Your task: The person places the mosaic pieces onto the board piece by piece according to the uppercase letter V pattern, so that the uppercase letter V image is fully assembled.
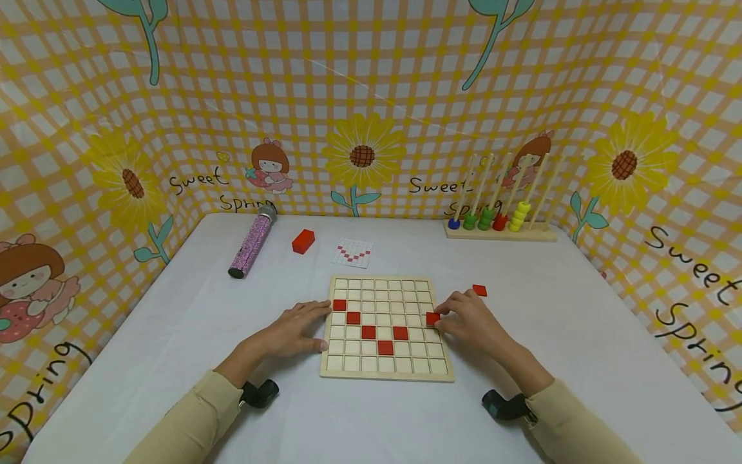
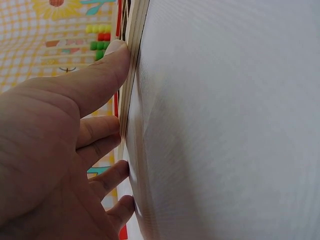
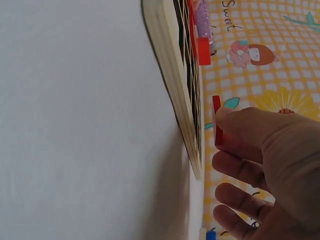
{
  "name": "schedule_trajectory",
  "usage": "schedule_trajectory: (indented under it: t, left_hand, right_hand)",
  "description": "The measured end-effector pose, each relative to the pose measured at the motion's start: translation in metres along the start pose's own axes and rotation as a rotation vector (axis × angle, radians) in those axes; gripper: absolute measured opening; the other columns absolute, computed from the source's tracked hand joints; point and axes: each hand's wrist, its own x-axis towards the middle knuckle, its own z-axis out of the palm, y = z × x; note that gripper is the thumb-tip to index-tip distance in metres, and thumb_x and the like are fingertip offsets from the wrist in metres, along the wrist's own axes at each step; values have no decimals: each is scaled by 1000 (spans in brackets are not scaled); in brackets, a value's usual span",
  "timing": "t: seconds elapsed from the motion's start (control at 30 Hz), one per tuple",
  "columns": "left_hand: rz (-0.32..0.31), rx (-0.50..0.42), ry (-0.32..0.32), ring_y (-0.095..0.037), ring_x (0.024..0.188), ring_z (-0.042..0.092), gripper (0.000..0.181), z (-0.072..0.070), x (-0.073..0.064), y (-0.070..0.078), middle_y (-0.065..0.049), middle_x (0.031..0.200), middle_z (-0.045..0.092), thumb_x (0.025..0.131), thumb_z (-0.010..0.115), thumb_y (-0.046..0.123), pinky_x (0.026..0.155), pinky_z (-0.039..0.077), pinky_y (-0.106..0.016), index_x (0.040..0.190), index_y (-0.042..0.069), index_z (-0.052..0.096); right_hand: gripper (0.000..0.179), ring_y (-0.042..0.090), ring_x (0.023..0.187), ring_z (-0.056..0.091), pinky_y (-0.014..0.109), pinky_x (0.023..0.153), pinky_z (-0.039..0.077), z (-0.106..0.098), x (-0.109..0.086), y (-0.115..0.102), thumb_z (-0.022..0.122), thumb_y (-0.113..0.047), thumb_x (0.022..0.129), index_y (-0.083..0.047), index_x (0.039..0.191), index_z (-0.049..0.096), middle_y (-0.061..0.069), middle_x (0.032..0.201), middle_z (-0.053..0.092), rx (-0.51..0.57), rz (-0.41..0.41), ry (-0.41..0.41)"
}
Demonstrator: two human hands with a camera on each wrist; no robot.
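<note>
A wooden grid board (image 1: pixel 385 370) lies on the white table with several red square tiles in its cells, one of them a red tile (image 1: pixel 385 348) low in the middle. Straight fingers and thumb of my left hand (image 1: pixel 292 332) touch the board's left edge; the left wrist view shows them along its wooden side. Between thumb and forefinger, my right hand (image 1: pixel 472 322) pinches a red square tile (image 3: pixel 217 120) over the board's right side. In the right wrist view that tile appears above the board's surface. Another red tile (image 1: pixel 479 290) lies on the table beyond the right hand.
Behind the board lie a small card (image 1: pixel 353 252) with a red V-shaped grid pattern and a red block (image 1: pixel 303 241). A glittery pink microphone (image 1: pixel 252 245) lies at the back left. A wooden bead counter (image 1: pixel 501 233) with upright rods stands at the back right.
</note>
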Motion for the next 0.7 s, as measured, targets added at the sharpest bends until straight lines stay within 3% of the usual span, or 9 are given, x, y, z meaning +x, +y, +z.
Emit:
schedule_trajectory:
  t: [0.37,0.7]
  left_hand:
    - [3,-2,-1,-33,143,22,72,0,0,-1,-6,155,30,83,70,33,115,20,-55,144,13,38]
    - [10,-5,-1,-34,143,22,72,0,1,-1,-7,155,30,83,70,32,115,20,-56,144,12,38]
  right_hand:
    - [21,18,89,44,27,70,36,8,8,-13,74,-22,80,-10,97,73,1,96,65,-1,33,-64]
    - [23,18,89,44,28,72,37,9,12,-19,72,-22,82,-9,100,72,3,101,66,3,-6,-90]
